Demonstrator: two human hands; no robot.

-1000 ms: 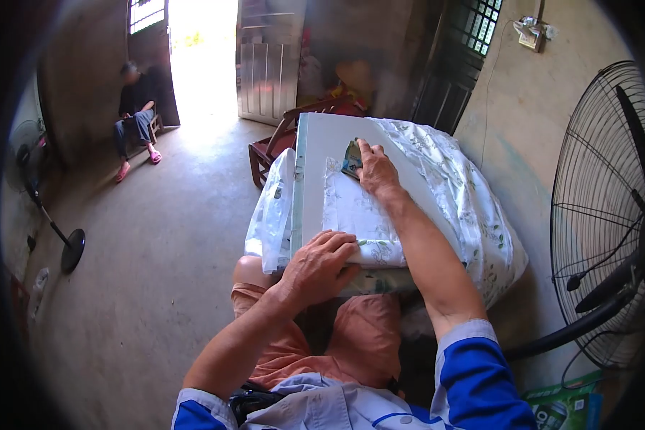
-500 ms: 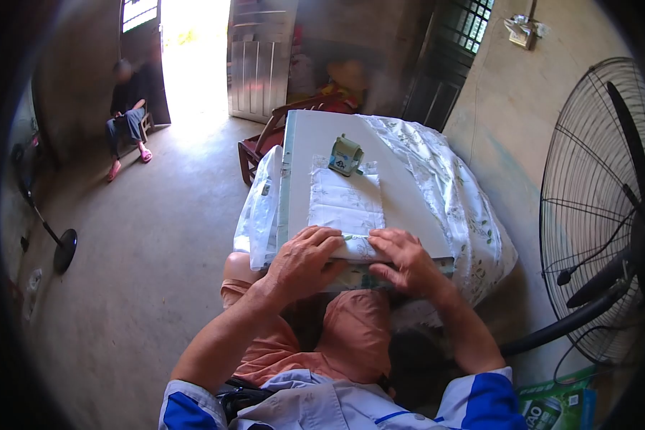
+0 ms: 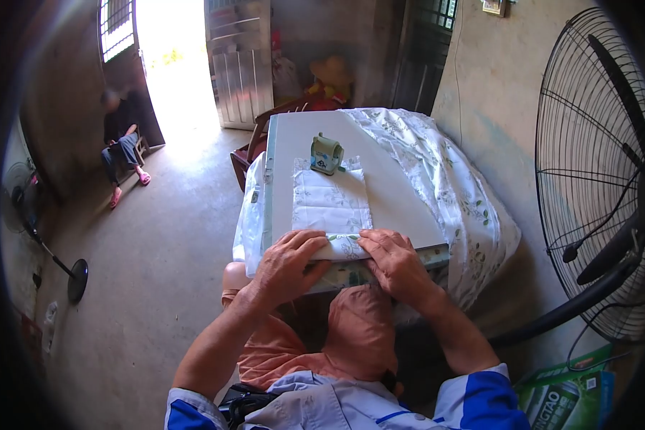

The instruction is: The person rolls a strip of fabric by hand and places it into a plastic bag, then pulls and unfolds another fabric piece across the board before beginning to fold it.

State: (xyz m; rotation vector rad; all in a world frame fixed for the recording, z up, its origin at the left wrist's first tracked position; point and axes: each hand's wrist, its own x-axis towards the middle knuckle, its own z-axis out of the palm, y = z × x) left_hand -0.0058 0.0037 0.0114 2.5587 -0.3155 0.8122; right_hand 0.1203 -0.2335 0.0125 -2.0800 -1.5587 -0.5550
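Observation:
A small white patterned cloth (image 3: 330,203) lies on the pale board (image 3: 390,190), its near end folded or rolled at the board's front edge. My left hand (image 3: 288,262) grips the left end of that fold, fingers on top and thumb on the near side. At the fold's right end, my right hand (image 3: 396,262) holds it the same way, fingers together. A green object with dark markings (image 3: 327,154) rests on the cloth's far end, touched by neither hand. White fabric with green leaves (image 3: 473,208) drapes over the board's right side.
A large black fan (image 3: 595,179) stands close on the right, above a green box (image 3: 559,394). Behind the board is a reddish wooden chair (image 3: 242,159). A person (image 3: 122,140) sits by the open door at the far left. A smaller fan (image 3: 77,279) stands at left.
My right hand has let go of the green object and come back to the fold's right end. The green object now stands on the cloth. The view has shifted slightly.

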